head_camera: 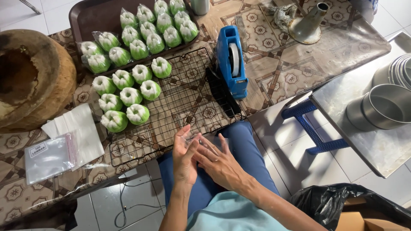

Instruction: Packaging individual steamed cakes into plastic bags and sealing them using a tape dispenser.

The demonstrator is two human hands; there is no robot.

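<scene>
Working a thin clear plastic bag [201, 141] over the lap, just off the worktop [274, 64] edge: left hand [185, 158] pinching it closed-fingered, right hand [220, 164] flat, fingers apart. Could slip or tear; film slick, green-and-white cakes [128, 96] nearby sticky.

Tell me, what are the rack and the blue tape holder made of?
The rack looks like thin dark metal wire: you can see the table pattern through its little squares. The tape holder looks like hard plastic, since it is bright blue, smooth and slightly shiny. I can't be fully sure of either from looks alone.
</scene>
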